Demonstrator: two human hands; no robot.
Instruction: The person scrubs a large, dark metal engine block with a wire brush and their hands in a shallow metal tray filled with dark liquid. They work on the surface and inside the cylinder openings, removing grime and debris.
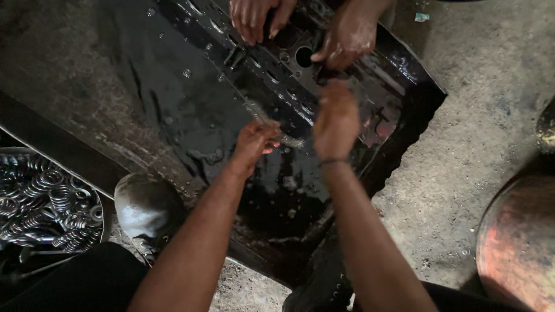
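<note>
Fingers on the left hand (254,141) are curled tight around a thin bottle-type wire brush (272,124), which runs up from that fist toward the dark metal engine part (289,63) lying in the wet black tray (416,81). The right hand (335,118) sits just right of the brush with its fingers bunched, knuckles toward the camera, so I can't tell if it's pinching the brush tip or just steadying against the engine part. On the far side of the engine part, another person's two hands (347,37) are pressing on it near a round bore.

My guess on handling: that casting looks heavy and stiff, and everything's coated in oily liquid, so slippery as anything. I'd grab it by the edges or hook fingers in the bores, not on the flat faces. The brush looks light and bendy, best held low on the twisted stem.

Left of the tray there's a pan of coil springs (46,199) and a grey rounded lump (144,205).
</note>
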